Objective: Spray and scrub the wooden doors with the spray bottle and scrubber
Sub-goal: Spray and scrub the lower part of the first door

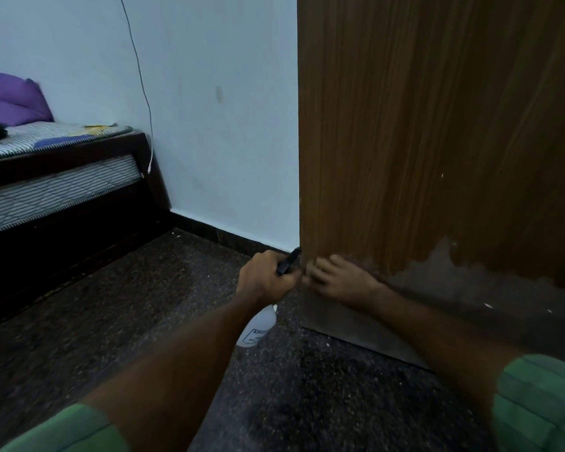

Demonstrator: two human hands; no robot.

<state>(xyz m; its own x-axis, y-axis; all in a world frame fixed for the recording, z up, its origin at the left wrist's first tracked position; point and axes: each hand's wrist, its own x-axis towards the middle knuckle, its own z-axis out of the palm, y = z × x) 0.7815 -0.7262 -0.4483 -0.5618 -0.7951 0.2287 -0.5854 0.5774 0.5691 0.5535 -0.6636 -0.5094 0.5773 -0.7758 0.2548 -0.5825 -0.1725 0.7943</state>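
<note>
Speckled dark floor (111, 321), one wooden door (437, 125), left hand (265, 278) grip holding one spray bottle (258, 327), right hand (336, 282) blurred, grip unclear.

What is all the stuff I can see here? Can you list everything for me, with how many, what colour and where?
Wooden door: one, brown, right, its bottom worn grey.
Spray bottle: one, white with black trigger head, centre, at the door's edge.
Wall: one, pale blue, behind.
Cable: one, thin, grey, hanging down the wall.
Bed: one, dark frame, striped mattresses, left.
Pillow: one, purple, on the bed.
Floor: dark, speckled.
Scrubber: not visible.
Left hand: grips the bottle's trigger head.
Right hand: blurred, against the door's bottom.
Sleeves: two, green, bottom corners.
</note>
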